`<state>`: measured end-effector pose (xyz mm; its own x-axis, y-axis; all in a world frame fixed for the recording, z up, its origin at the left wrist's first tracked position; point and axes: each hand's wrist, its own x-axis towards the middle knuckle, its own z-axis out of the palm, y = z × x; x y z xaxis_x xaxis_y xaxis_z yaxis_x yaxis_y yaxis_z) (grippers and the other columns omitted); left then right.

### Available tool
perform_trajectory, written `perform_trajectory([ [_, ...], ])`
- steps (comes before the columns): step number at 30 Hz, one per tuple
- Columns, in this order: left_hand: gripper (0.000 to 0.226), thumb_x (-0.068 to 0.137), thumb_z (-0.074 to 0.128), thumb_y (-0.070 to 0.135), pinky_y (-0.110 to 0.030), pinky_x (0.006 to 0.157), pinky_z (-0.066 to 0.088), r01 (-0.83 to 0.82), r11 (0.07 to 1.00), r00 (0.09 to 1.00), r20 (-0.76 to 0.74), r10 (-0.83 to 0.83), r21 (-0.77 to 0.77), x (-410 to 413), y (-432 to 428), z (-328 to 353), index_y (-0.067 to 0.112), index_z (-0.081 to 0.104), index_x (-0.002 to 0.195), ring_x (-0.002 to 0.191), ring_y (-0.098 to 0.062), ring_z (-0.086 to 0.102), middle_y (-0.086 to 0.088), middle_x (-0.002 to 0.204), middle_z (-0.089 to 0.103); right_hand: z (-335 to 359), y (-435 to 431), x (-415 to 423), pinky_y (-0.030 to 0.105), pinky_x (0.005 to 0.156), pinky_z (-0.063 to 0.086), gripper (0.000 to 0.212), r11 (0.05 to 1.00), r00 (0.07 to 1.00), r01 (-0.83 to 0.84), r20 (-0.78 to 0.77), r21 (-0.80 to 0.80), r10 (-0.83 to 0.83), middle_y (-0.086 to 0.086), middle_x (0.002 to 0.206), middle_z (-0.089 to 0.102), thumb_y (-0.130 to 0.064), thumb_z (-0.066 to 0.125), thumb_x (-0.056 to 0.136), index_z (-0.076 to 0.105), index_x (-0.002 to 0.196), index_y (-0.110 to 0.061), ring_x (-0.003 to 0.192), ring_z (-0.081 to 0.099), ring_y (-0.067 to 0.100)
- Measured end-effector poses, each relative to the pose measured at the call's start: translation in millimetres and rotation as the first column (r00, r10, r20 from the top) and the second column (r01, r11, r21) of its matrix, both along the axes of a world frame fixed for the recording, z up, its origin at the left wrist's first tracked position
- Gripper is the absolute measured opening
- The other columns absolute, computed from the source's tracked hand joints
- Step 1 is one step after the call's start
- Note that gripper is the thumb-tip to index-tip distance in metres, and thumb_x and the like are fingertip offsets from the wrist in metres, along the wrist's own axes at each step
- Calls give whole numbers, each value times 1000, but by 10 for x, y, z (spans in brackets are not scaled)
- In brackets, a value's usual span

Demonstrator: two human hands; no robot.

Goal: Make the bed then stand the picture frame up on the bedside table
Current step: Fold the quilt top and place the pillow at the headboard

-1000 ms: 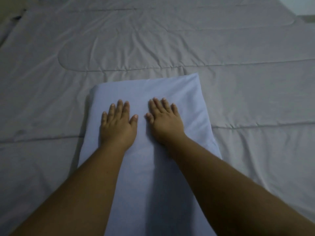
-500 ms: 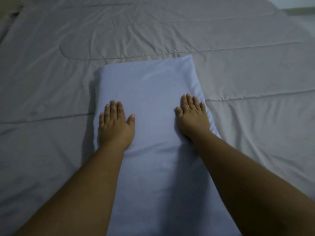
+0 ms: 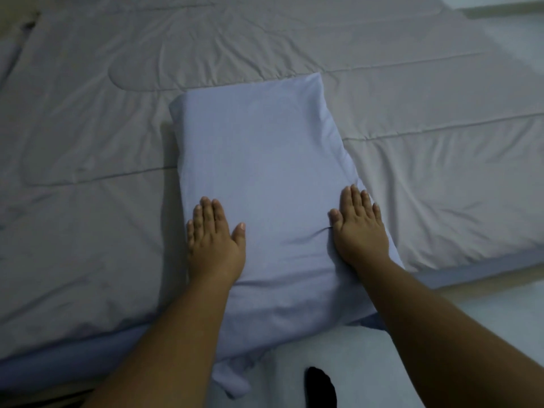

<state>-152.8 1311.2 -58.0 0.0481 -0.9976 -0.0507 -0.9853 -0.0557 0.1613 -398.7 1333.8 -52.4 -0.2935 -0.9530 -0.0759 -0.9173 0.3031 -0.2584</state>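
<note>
A pale blue pillow (image 3: 262, 172) lies lengthwise on the grey quilted bedspread (image 3: 88, 128), its near end hanging over the bed's front edge. My left hand (image 3: 213, 242) rests flat, palm down, on the pillow's left side. Flat on the pillow's right edge lies my right hand (image 3: 359, 228), where the fabric creases beside the thumb. Neither hand grips anything. The picture frame and the bedside table are not in view.
The bed's front edge (image 3: 73, 363) with a blue sheet runs along the bottom left and right. Pale floor (image 3: 338, 348) shows below it, with a dark foot-like shape (image 3: 321, 387). A light strip of floor or wall (image 3: 506, 13) shows at the top right.
Both hands have slid back toward me and apart, from the pillow's middle to its two sides. The view has pulled back, so the bed's front edge and the floor now show.
</note>
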Motion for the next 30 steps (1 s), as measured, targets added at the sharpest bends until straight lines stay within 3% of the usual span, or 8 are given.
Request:
perform_trajectory([
  [7,69,94,20,54,-41,120,-3,-40,999,999,34,40,5,-64,-395,280,18,6,151,148,-23,-4,-4,161,3,256,-445,5,39,119,-3,60,1000,998,-20,-56,15,21,4,159,7,-43,19,98,8,148,-12,147,-1,20],
  [15,68,92,9,56,-40,118,-4,-45,970,999,7,48,-240,-460,-1545,490,22,-1,151,148,-22,-5,0,161,-5,494,-1729,295,35,117,-6,58,920,975,-217,-25,-325,221,0,159,5,-42,17,98,6,149,-16,146,-2,17],
  [19,68,94,14,54,-41,120,-3,31,999,994,105,-32,11,-445,-1393,71,20,2,152,148,-23,-3,-2,161,-4,31,-1606,192,38,119,0,60,971,971,-235,32,-44,236,2,160,6,-42,24,97,8,149,-16,147,1,19],
  [24,68,93,12,55,-41,119,-4,6,998,997,83,-1,-59,-407,-1559,66,20,4,151,148,-22,-2,-2,161,0,20,-1810,134,38,118,-2,57,962,972,-223,40,-155,232,0,159,8,-40,23,98,11,149,-17,146,1,19],
  [27,64,95,11,52,-39,119,-6,-9,999,994,106,4,45,-343,-1558,52,22,1,151,148,-21,-6,1,161,-4,-2,-1805,60,42,118,-1,54,966,966,-253,40,-42,255,-2,159,9,-39,23,98,13,148,-22,146,2,21],
  [30,59,97,14,46,-40,119,0,-148,989,988,44,148,0,-314,-1515,106,24,4,151,148,-21,0,4,161,-2,8,-1766,-53,53,114,5,51,999,997,-51,60,19,50,-4,159,6,-44,22,96,13,146,-38,144,8,33],
])
